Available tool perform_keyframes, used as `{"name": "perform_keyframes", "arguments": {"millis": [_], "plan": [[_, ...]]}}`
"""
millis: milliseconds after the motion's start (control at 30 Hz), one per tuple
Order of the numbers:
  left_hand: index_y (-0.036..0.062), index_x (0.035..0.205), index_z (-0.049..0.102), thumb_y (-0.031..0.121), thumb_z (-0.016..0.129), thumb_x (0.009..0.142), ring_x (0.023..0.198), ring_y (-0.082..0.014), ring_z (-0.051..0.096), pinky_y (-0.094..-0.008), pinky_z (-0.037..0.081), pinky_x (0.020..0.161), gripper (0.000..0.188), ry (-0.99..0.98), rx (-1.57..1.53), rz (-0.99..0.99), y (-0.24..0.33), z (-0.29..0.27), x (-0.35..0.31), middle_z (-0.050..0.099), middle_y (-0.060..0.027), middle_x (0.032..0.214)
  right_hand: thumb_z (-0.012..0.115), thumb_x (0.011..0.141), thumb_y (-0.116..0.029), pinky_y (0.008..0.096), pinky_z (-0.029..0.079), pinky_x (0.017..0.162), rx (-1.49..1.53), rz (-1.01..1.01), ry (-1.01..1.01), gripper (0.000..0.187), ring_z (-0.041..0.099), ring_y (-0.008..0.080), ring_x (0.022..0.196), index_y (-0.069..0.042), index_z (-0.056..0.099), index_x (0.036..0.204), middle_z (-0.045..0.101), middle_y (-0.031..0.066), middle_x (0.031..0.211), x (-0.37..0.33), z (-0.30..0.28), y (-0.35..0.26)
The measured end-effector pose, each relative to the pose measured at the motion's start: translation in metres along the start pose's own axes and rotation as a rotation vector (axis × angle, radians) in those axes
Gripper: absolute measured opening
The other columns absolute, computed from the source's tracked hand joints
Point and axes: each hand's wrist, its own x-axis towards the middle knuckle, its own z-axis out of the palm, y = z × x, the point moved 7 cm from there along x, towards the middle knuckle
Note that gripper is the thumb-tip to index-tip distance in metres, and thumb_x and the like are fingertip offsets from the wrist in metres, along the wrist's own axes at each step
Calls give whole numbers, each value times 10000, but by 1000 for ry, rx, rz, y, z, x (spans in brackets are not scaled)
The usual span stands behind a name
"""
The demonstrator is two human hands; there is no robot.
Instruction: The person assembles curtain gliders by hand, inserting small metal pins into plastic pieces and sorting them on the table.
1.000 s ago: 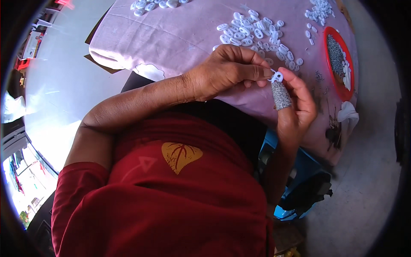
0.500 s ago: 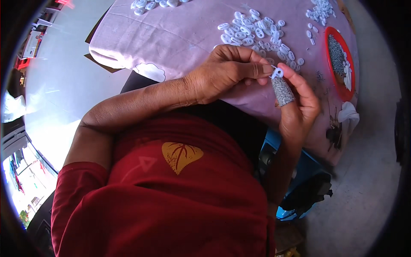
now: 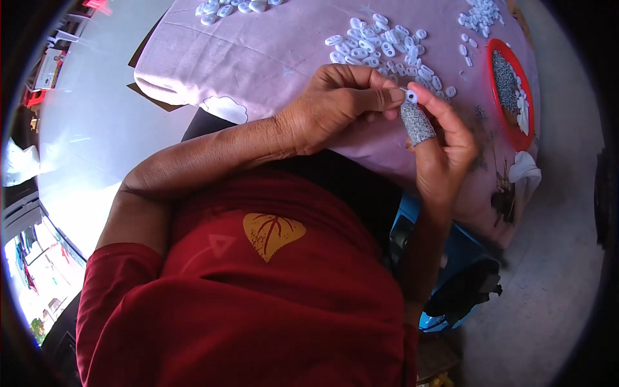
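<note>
Between the fingertips of my right hand (image 3: 445, 145) is a small white plastic piece (image 3: 411, 97) with a dark round hole. A grey speckled finger cover (image 3: 418, 124) sleeves my right thumb, which presses from below while the forefinger bears on the piece's right side. My left hand (image 3: 342, 103) is closed in a pinch at the piece's left edge, its thumb tip against it. Part of the piece is hidden by the fingers. Just beyond both hands lies a loose pile of white oval plastic pieces (image 3: 367, 45), many with two holes.
A pink cloth (image 3: 271, 71) covers the table. At the right stands a red bowl (image 3: 495, 90) with small grey bits and white pieces. More small white parts (image 3: 482, 16) lie at the far right, larger ones (image 3: 225, 9) at the far left. A white cloth (image 3: 525, 169) hangs at the right edge.
My right hand has shifted slightly up and left with the white piece, which is turned and closer in to the left fingertips. My left hand has barely moved.
</note>
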Motion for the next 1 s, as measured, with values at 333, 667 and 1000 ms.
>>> {"name": "perform_keyframes", "arguments": {"millis": [333, 667, 1000], "plan": [[93, 992, 725, 185, 697, 909, 683, -21, 507, -167, 369, 575, 127, -52, -95, -145, 1, 6, -4, 639, 69, 834, 665, 796, 94, 228, 515, 731, -197, -177, 66, 385, 616, 87, 825, 37, 671, 1176, 668, 28, 942, -8, 1, -12], [66, 906, 747, 217, 758, 860, 583, -33, 512, -182, 387, 492, 159, -21, -4, -155, -2, 3, -2, 629, 23, 699, 725, 741, 21, 216, 401, 537, -474, -321, 43, 357, 531, 86, 644, 6, 702, 1097, 605, 14, 782, -7, 3, -34], [80, 954, 726, 235, 690, 925, 659, -20, 500, -179, 388, 573, 162, -184, 145, -99, 5, 8, -2, 618, 56, 759, 725, 727, 1, 262, 486, 553, -437, -392, -31, 402, 617, 157, 670, -20, 684, 1126, 651, 62, 842, -12, 6, -37]]}}
